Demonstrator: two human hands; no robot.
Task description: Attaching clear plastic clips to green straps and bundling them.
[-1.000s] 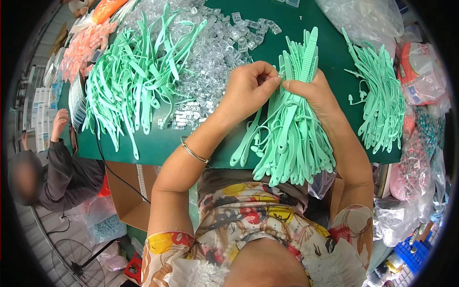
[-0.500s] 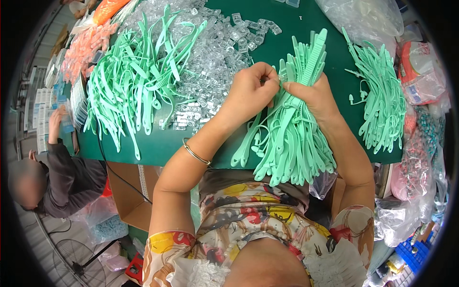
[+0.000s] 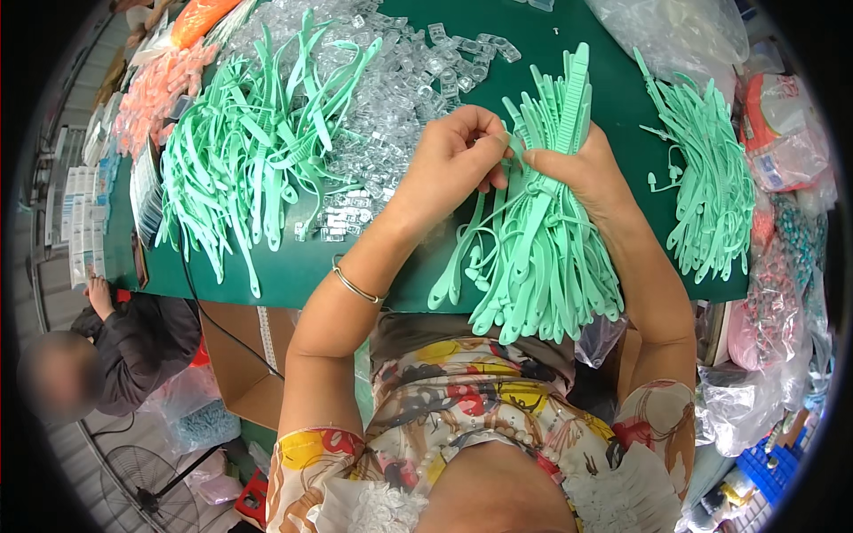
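A thick bundle of mint-green rubber straps [image 3: 544, 258] hangs from my right hand [image 3: 586, 173], which is closed around its upper part. Ridged strap ends stick up above the thumb, while rounded ends with small holes fan out below, over the table's near edge. My left hand [image 3: 466, 160] pinches at the bundle's left side, where a bit of green strap shows at the fingertips. Whether a clear piece is there too is hidden by the fingers. Left of that hand lies a heap of clear plastic buckles [image 3: 382, 115].
More green straps lie in a loose pile [image 3: 240, 151] at left and a neater bundle [image 3: 706, 186] at right on the green table [image 3: 267, 280]. Orange pieces [image 3: 164, 93] and clear bags [image 3: 675, 35] sit farther back. A co-worker's hand [image 3: 99, 298] is at far left.
Both my hands and the bundle's top have shifted slightly left and up. The co-worker's hand has come down toward the near left of the table.
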